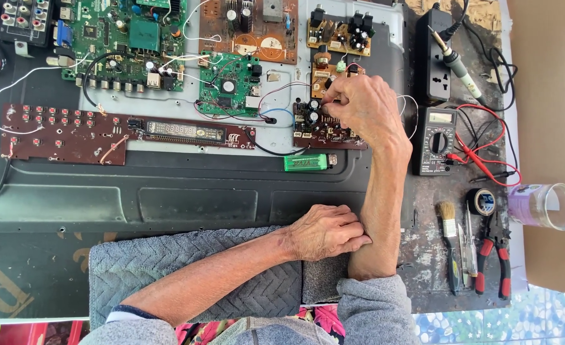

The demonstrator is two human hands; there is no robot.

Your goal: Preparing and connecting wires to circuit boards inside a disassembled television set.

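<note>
My right hand (359, 105) reaches up over a small brown circuit board (324, 124) with black capacitors, its fingertips pinched at a part near the board's upper edge; what it pinches is too small to tell. My left hand (327, 231) rests closed on a grey towel (187, 268), pressed against my right forearm. A green lighter (308, 162) lies just below the small board.
A long brown button board (65, 133), green boards (126, 41) and a brown board (247, 29) lie on the grey panel. At the right are a multimeter (434, 139) with red leads, soldering iron (453, 61), power strip, brush (450, 243), tape roll, pliers (496, 259) and a glass jar (544, 206).
</note>
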